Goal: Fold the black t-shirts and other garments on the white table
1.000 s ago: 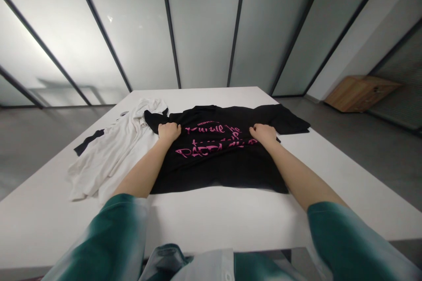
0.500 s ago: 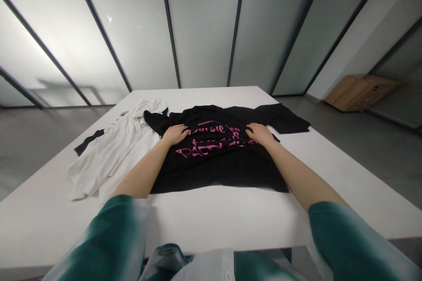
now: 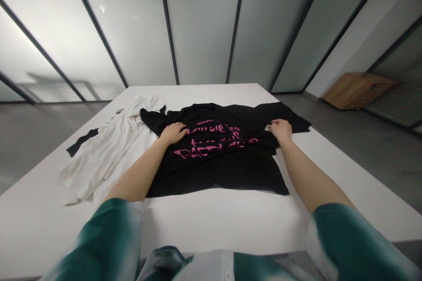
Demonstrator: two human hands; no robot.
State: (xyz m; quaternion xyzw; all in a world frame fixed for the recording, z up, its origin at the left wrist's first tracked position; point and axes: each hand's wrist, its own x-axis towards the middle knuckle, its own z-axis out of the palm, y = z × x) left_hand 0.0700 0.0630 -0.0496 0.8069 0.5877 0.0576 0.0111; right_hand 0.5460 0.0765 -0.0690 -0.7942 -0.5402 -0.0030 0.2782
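Two garments on one white table [image 3: 211,228]: a black T-shirt [image 3: 217,178] with pink lettering [image 3: 214,147], mid-table, and a crumpled white shirt [image 3: 102,153] beside it, toward the left edge. Left hand [image 3: 173,133] open, flat on the T-shirt; right hand [image 3: 280,129] curled on its upper right, grip unclear.

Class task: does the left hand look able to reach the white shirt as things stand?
Probably yes: the left hand rests on the black T-shirt, close beside the white shirt, with nothing visible between them.
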